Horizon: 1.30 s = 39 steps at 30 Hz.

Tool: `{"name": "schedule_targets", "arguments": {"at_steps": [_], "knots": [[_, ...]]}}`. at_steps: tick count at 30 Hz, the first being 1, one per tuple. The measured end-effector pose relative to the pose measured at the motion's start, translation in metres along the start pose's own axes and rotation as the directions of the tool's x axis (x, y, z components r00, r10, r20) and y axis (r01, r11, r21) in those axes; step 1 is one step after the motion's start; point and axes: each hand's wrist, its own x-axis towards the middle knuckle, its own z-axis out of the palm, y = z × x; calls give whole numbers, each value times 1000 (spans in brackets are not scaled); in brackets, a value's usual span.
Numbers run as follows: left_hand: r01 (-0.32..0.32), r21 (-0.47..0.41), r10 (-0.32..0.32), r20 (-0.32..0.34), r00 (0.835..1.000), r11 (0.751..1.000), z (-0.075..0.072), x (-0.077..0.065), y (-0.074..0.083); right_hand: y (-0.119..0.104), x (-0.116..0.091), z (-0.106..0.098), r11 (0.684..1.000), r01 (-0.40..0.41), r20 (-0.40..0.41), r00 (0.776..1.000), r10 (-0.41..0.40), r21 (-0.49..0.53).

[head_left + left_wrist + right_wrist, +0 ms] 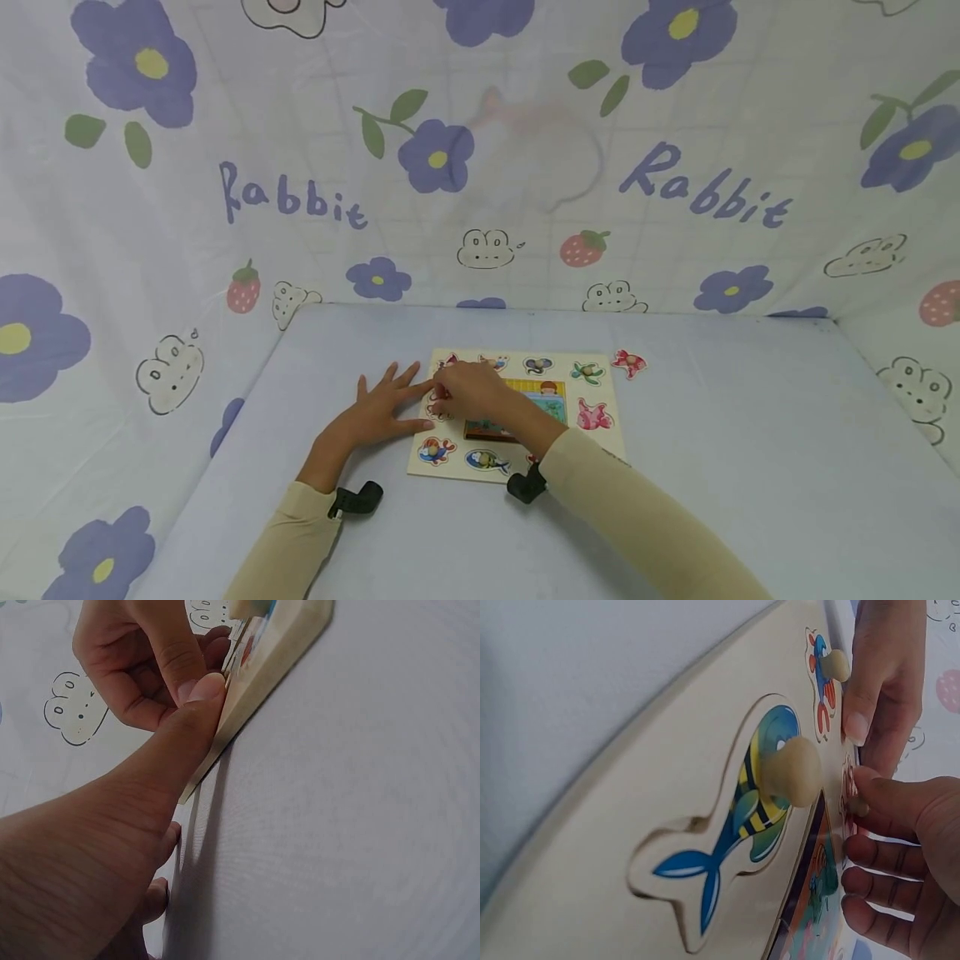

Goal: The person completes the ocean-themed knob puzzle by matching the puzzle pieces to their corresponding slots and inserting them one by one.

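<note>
A wooden knob puzzle board lies on the table, with sea-animal pieces around a central picture. My right hand reaches across its left side. In the right wrist view its thumb and index finger pinch the small knob of a reddish piece; most of that piece is hidden. My left hand is spread flat, its fingertips touching the board's left edge. Near it, a blue-and-red crab piece sits in its slot. A striped fish piece with a round wooden knob rests in the slot along the near edge.
A loose red piece lies on the table just past the board's upper right corner. A pink piece is at the board's right side. Printed fabric hangs behind the table and at its sides.
</note>
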Motion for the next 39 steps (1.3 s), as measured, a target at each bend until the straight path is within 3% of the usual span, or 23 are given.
{"name": "schedule_targets", "arguments": {"at_steps": [8,20,29,39], "knots": [[-14,10,14,-12,1000,1000,1,0,-1,2,-14,-5,1000,12,-38,999,-12,8],[3,20,-3,-6,1000,1000,0,-1,2,18,-58,-30,994,-28,-137,990,43,109],[12,14,-12,-5,1000,1000,0,-1,3,44,-94,-50,985,-70,-190,977,100,159],[6,-1,-6,-9,1000,1000,2,-1,0,79,-125,-59,962,-154,-234,950,207,225]]}}
